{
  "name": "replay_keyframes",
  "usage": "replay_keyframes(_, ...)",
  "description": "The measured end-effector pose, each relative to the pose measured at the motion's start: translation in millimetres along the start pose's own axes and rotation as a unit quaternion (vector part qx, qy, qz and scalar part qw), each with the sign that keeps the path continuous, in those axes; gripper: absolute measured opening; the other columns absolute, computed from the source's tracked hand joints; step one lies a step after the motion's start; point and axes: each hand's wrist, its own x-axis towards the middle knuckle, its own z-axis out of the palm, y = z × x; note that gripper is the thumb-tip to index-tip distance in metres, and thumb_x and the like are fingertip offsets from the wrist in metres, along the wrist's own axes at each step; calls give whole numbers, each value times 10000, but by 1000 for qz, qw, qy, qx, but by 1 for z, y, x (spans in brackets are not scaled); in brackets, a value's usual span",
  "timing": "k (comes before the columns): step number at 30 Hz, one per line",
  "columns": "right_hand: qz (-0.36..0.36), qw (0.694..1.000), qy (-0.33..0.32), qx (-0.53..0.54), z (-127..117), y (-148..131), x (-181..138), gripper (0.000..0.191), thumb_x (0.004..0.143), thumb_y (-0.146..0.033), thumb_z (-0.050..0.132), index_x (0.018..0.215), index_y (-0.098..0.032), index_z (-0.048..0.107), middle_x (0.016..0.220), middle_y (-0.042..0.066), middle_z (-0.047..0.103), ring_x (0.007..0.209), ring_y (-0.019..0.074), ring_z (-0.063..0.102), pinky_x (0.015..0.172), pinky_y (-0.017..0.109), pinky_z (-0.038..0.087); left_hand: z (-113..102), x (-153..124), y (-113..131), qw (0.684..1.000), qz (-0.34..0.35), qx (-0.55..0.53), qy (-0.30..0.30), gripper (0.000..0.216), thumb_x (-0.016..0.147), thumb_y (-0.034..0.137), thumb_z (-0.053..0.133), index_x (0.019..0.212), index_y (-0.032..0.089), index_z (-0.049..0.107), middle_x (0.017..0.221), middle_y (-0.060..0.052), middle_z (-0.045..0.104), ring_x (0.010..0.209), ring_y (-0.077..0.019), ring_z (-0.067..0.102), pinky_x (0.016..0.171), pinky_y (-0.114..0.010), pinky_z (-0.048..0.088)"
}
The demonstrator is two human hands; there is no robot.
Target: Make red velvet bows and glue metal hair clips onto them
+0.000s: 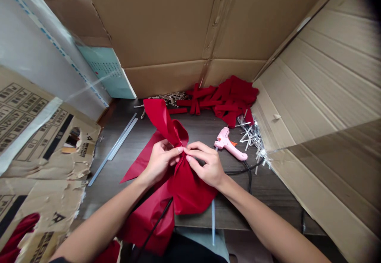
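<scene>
A large red bow (193,187) of smooth, shiny material spreads over the near half of the table, gathered tight at its middle. My left hand (162,157) pinches that gathered centre from the left, thumb and forefinger closed. From the right, my right hand (206,163) pinches the same spot, its fingertips almost meeting the left thumb. Whatever small piece may lie between the fingertips is hidden. Right of my hands, a pink glue gun (229,144) rests on its side on the table.
Red strips (226,96) and thin metallic ties (171,97) are heaped at the back, with silvery scraps (251,134) at right. Clear glue sticks (114,147) lie at left. A black cord (249,179) runs beside the glue gun. Cardboard walls (166,20) enclose the dark table (268,199).
</scene>
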Motion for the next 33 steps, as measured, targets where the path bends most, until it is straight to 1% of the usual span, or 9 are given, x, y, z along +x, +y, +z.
replay_keyframes(4,4,1000,-15,15,-6,-3,2,201,844,-166,570,942,-196,743,941,91,703,852,194,674,759,339,559,-1,2,2,1000,6,-15,12,255,648,237,806,782,120,623,573,32,550,430,-39,430,378,-162,242)
replay_keyframes(8,71,989,-2,132,-12,-5,4,188,853,-195,581,733,-186,726,929,94,723,788,200,683,732,364,563,-3,3,4,1000,18,-19,5,243,669,245,794,797,117,631,556,26,548,431,-43,427,380,-162,245)
replay_keyframes(13,234,903,91,348,-12,-3,9,104,747,-221,706,847,-194,690,858,45,685,707,163,641,672,330,546,-7,6,4,999,25,-29,-7,238,700,241,776,823,111,619,604,16,543,465,-46,442,391,-163,248)
replay_keyframes(17,317,841,86,430,-8,0,13,185,654,-211,780,746,-181,623,709,-7,596,583,104,522,567,268,464,-10,8,2,999,12,-35,-17,251,711,236,770,857,114,606,650,19,531,477,-38,435,398,-164,239)
replay_keyframes(20,327,826,68,453,-6,1,12,228,669,-257,787,714,-175,579,646,-19,552,523,89,457,506,254,398,-13,11,0,999,3,-40,-22,245,719,242,764,846,118,595,636,24,516,475,-36,412,402,-167,224)
replay_keyframes(23,326,850,66,409,-6,3,11,276,704,-347,758,723,-182,538,628,-16,545,493,98,446,459,245,358,-16,13,-1,999,-6,-40,-23,241,725,251,758,830,119,586,613,29,498,468,-34,390,406,-170,214)
replay_keyframes(28,227,969,52,79,-18,12,11,208,836,-352,607,735,-175,561,608,-8,548,531,124,490,506,255,379,-19,16,4,999,-2,-32,-11,261,713,245,766,855,120,586,623,26,503,471,-35,391,404,-166,211)
replay_keyframes(30,170,984,49,-24,-23,17,12,212,876,-332,541,726,-184,533,616,-11,535,554,129,495,547,259,387,-21,17,6,1000,-4,-26,-3,268,712,249,765,861,119,584,604,29,501,461,-35,385,401,-165,208)
replay_keyframes(33,142,985,38,-90,-25,22,12,222,925,-321,457,736,-205,454,595,-29,500,532,126,482,542,251,369,-22,17,10,1000,-9,-15,-1,263,710,252,762,838,121,572,562,45,472,445,-35,372,397,-165,201)
